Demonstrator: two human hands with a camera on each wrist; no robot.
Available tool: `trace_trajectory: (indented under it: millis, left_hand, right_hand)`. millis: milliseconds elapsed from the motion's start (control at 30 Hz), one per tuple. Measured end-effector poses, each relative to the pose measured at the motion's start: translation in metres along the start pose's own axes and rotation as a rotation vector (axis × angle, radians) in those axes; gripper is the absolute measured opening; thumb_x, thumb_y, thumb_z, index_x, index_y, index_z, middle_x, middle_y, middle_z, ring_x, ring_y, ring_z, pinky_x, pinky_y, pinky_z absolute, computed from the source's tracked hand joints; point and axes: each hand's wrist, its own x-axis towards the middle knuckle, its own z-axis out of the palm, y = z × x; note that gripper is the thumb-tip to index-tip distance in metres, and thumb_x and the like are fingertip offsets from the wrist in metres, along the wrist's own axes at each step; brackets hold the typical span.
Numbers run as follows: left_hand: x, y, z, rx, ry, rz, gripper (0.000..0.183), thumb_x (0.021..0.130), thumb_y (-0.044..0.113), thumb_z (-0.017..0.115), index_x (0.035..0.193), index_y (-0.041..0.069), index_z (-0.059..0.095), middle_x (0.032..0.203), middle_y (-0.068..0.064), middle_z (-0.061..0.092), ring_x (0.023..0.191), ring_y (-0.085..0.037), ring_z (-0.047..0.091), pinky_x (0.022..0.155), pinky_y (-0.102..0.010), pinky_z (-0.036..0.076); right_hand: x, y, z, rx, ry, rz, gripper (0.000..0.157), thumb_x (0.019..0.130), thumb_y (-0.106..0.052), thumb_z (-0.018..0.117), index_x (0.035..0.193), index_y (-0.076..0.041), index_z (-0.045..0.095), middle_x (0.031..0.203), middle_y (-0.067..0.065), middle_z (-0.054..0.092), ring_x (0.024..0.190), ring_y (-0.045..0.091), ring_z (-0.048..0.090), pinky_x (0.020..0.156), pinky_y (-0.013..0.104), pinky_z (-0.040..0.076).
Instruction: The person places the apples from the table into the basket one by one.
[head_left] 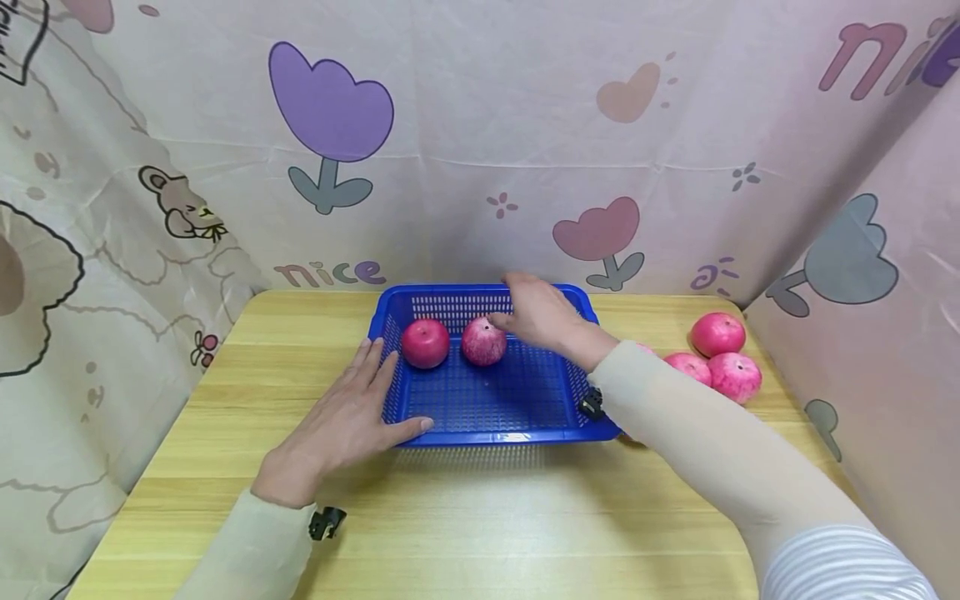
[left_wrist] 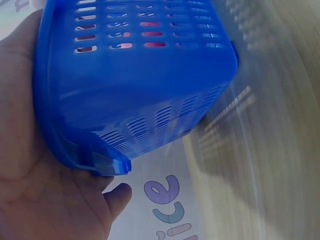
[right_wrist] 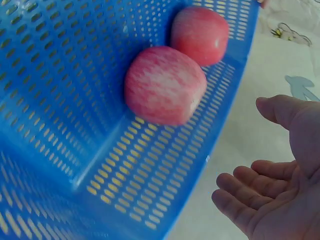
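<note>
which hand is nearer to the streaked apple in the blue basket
Right. The right hand hovers close beside the streaked apple, not touching it; the left hand is farther away, at the basket's left rim.

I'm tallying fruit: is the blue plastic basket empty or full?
Neither: the blue plastic basket holds just two round red apples, with bare mesh floor beside them.

Mixes glossy plastic, sheeny wood and matt cloth.
Looks like smooth, shiny plastic on the slotted blue basket (head_left: pixel 495 437). Shows smooth skin, faintly glossy, on the apples (head_left: pixel 425 343) inside. Has wood grain under a soft sheen on the tabletop (head_left: pixel 465 542). Appears as matt, lightly creased cloth in the printed backdrop (head_left: pixel 465 100), and as matt fabric on the cream sleeves (head_left: pixel 697 450), ribbed on the white sleeve (head_left: pixel 832 567).
</note>
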Motion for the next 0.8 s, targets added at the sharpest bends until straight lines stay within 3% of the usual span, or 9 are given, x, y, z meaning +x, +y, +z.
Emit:
trace_trajectory:
  millis: [367, 567, 800]
  left_hand:
    - [0.001, 0.002, -0.003, 0.014, -0.016, -0.011, 0.123, 0.087, 0.092, 0.045, 0.167, 0.001, 0.023, 0.176, -0.024, 0.003, 0.164, -0.042, -0.003, 0.131, -0.062, 0.010]
    - [0.001, 0.001, 0.000, 0.019, -0.005, -0.007, 0.121, 0.089, 0.091, 0.042, 0.167, 0.001, 0.022, 0.176, -0.024, 0.003, 0.164, -0.043, -0.002, 0.131, -0.062, 0.012]
    - [0.000, 0.000, 0.001, 0.016, 0.004, -0.008, 0.116, 0.093, 0.084, 0.049, 0.167, -0.001, 0.022, 0.176, -0.025, 0.004, 0.164, -0.044, 0.001, 0.128, -0.064, 0.018]
  right_hand:
    - [-0.030, 0.037, -0.020, -0.036, 0.062, -0.006, 0.078, 0.096, -0.041, 0.075, 0.154, 0.003, 0.045, 0.153, 0.024, 0.054, 0.142, 0.043, 0.052, 0.120, 0.057, 0.041]
    - [-0.047, 0.066, -0.029, -0.050, 0.070, 0.040, 0.082, 0.097, -0.040, 0.074, 0.157, 0.005, 0.040, 0.157, 0.027, 0.049, 0.145, 0.047, 0.046, 0.122, 0.061, 0.037]
    - [-0.066, 0.090, -0.038, 0.000, 0.077, 0.124, 0.079, 0.100, -0.039, 0.070, 0.159, 0.002, 0.037, 0.162, 0.027, 0.042, 0.148, 0.049, 0.043, 0.119, 0.066, 0.038]
